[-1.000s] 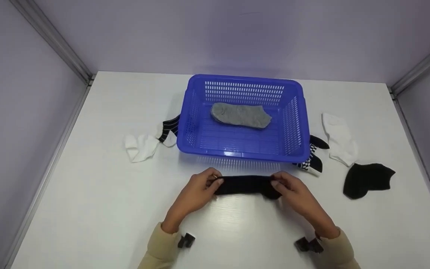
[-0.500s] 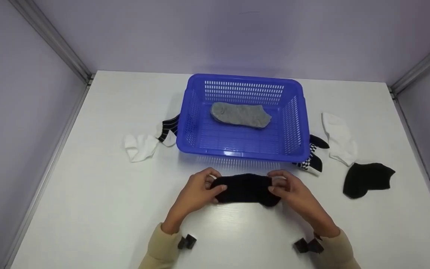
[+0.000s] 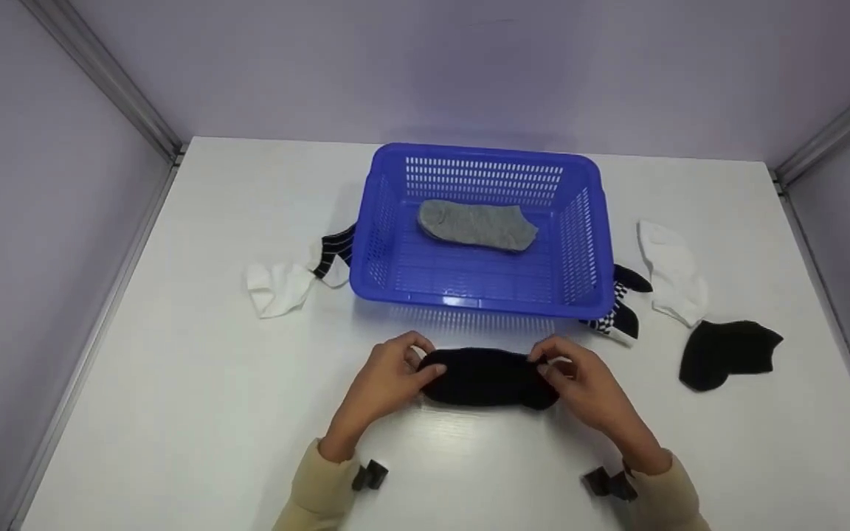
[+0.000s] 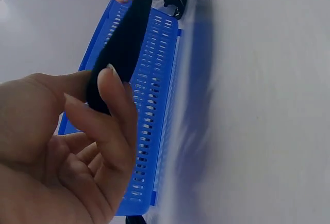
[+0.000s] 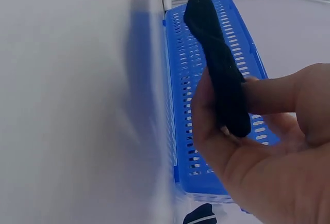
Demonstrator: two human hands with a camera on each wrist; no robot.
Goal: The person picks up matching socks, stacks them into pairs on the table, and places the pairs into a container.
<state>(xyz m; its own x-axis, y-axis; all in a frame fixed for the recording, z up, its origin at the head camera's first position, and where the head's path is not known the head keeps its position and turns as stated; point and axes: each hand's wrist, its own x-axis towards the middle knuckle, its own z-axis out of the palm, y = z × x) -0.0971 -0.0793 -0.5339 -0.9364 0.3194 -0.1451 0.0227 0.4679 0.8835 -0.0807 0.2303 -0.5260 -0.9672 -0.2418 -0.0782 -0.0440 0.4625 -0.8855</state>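
Held black sock (image 3: 480,377) | 6 o'clock of blue basket (image 3: 410,298), near it | left hand (image 3: 389,377) pinching 9 o'clock end, right hand (image 3: 589,385) pinching 3 o'clock end | likely light, soft, floppy, not fragile; best gripped at both ends.

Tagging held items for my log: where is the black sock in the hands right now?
In the head view, the black sock is just below centre, held between the left hand and right hand, on the near side of the blue basket.
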